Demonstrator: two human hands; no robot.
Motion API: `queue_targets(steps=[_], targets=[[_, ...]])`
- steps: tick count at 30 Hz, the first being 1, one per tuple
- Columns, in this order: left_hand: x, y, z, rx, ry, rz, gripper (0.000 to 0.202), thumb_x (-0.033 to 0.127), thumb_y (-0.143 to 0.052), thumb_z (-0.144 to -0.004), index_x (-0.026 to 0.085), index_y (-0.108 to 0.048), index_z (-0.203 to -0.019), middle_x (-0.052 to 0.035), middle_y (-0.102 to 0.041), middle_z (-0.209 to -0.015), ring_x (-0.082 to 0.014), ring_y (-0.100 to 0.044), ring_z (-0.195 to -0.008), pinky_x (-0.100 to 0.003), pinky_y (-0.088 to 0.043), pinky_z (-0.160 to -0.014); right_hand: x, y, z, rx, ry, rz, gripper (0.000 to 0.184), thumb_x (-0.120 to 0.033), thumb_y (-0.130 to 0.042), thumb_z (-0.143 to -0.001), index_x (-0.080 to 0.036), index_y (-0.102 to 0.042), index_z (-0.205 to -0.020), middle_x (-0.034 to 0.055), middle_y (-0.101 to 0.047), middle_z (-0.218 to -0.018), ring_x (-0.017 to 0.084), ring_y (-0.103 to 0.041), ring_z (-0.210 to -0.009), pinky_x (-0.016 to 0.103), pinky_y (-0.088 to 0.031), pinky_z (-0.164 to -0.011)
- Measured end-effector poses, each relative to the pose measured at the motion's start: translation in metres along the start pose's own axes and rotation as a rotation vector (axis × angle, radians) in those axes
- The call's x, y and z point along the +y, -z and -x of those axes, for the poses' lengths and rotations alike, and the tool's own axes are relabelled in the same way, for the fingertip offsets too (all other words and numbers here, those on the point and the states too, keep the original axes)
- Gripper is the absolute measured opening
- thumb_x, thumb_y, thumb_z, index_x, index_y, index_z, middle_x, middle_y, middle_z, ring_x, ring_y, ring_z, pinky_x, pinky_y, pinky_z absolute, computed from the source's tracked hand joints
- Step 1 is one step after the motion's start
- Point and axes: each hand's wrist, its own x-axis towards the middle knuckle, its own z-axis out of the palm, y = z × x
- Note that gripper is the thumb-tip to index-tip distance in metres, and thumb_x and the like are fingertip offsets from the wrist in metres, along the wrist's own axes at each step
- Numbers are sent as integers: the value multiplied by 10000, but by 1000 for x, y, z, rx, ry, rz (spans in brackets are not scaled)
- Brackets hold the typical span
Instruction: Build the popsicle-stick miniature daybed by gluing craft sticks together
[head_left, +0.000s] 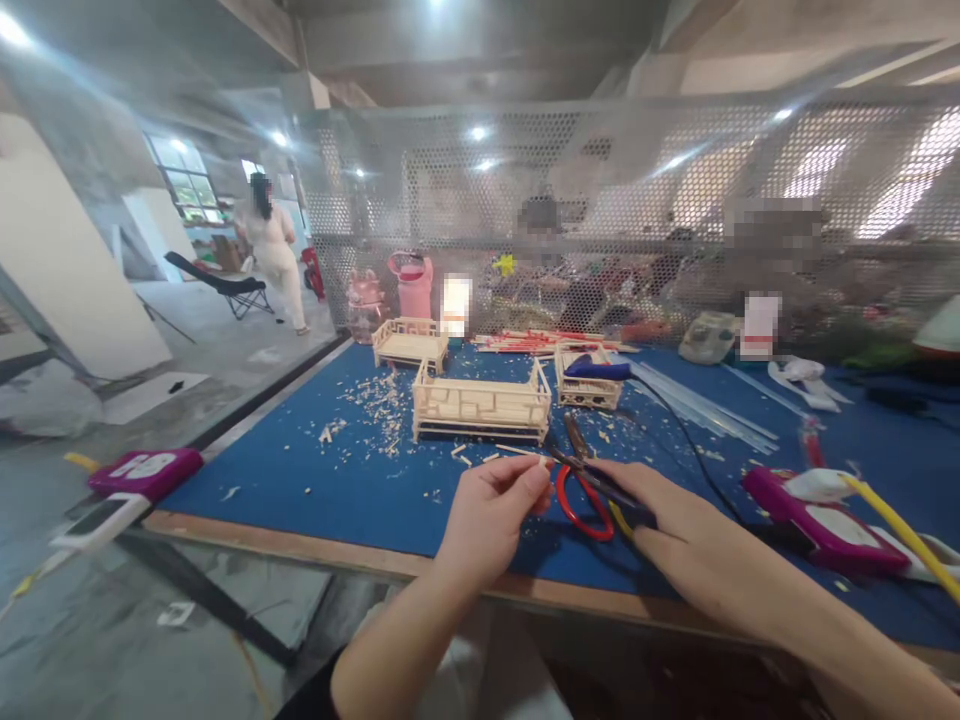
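My left hand (pixel 484 520) is closed in a pinch on a small pale wooden stick piece (pixel 543 462), only its tip showing. My right hand (pixel 671 515) is wrapped round dark-handled cutting pliers (pixel 611 487), whose jaws point at that tip; I cannot tell whether they touch it. Beneath the pliers lie red-handled scissors (pixel 592 532). Just beyond both hands stands a miniature wooden bench (pixel 480 405) with railings. A smaller one (pixel 411 347) is behind it to the left. To its right, a blue glue gun (pixel 604 370) rests on another small wooden frame (pixel 589 392).
Wood scraps (pixel 386 410) litter the blue tabletop (pixel 285 480). Clear glue sticks (pixel 701 405) and red-and-white sticks (pixel 532 342) lie further back. Purple power strips (pixel 825 525) (pixel 146 470) sit at both sides. A perforated metal screen (pixel 450 190) borders the back. A person (pixel 274 245) stands far left.
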Motion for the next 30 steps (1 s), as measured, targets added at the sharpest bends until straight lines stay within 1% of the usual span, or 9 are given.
queue_targets(steps=[3, 6, 11, 14, 20, 23, 25, 27, 30], targets=[[0, -1, 0, 23, -45, -44, 333, 419, -768, -542, 121, -697, -674, 2, -588, -533, -82, -496, -524, -222, -432, -560, 2, -4, -1, 6, 11, 99, 551, -161, -386, -718, -192, -518, -1253, 89, -622, -1104, 229, -561, -1075, 376, -448, -930], [-1, -1, 0, 29, -101, -101, 246, 363, -728, -601, 123, -687, -632, 0, -583, -522, -86, -491, -529, -219, -425, -561, 6, -7, -1, 8, 17, 139, 594, -118, -377, -710, -177, -474, -1293, 98, -594, -1135, 219, -550, -1076, 364, -440, -938], [-3, -2, 2, 54, -170, -192, 194, 322, -686, -634, 128, -694, -629, 5, -569, -521, -86, -467, -523, -208, -396, -529, 6, -11, 4, 25, 31, 196, 645, -70, -363, -678, -167, -450, -1310, 107, -588, -1112, 219, -546, -1058, 382, -434, -943], [-5, -3, 3, 83, -206, -239, 169, 302, -683, -631, 134, -703, -642, 1, -585, -538, -91, -474, -528, -214, -403, -541, 6, -14, 6, 53, 45, 214, 655, -60, -378, -648, -152, -460, -1292, 117, -581, -1129, 231, -535, -1064, 407, -420, -954], [-7, -3, 3, 97, -197, -250, 166, 294, -680, -626, 130, -697, -639, -2, -586, -522, -95, -484, -512, -218, -416, -532, 9, -17, 5, 127, 85, 164, 555, -91, -392, -653, -215, -536, -1174, 74, -609, -1122, 221, -544, -1056, 387, -437, -918], [-8, -4, 2, 92, -190, -229, 185, 306, -680, -630, 124, -693, -661, -5, -589, -522, -97, -492, -512, -217, -423, -526, 10, -18, 4, 136, 105, 131, 537, -97, -394, -659, -212, -537, -1164, 68, -617, -1120, 209, -557, -1036, 362, -446, -892], [-9, -3, 2, 86, -197, -245, 195, 313, -676, -642, 122, -692, -676, -9, -595, -532, -101, -497, -516, -220, -426, -529, 10, -20, 3, 150, 114, 121, 476, -121, -403, -688, -203, -551, -1133, 74, -629, -1093, 208, -575, -1001, 343, -458, -854], [-9, -2, 3, 66, -218, -305, 197, 318, -661, -673, 124, -691, -694, -17, -610, -563, -107, -506, -533, -221, -424, -535, 11, -21, 1, 169, 127, 118, 370, -172, -412, -737, -197, -575, -1070, 80, -648, -1036, 208, -600, -941, 323, -470, -795], [-9, 1, 5, -14, -306, -501, 225, 324, -581, -777, 140, -685, -699, -29, -634, -636, -120, -531, -602, -223, -415, -579, 15, -24, -3, 192, 141, 134, 273, -247, -422, -778, -198, -594, -984, 77, -674, -943, 208, -631, -848, 295, -472, -706]])
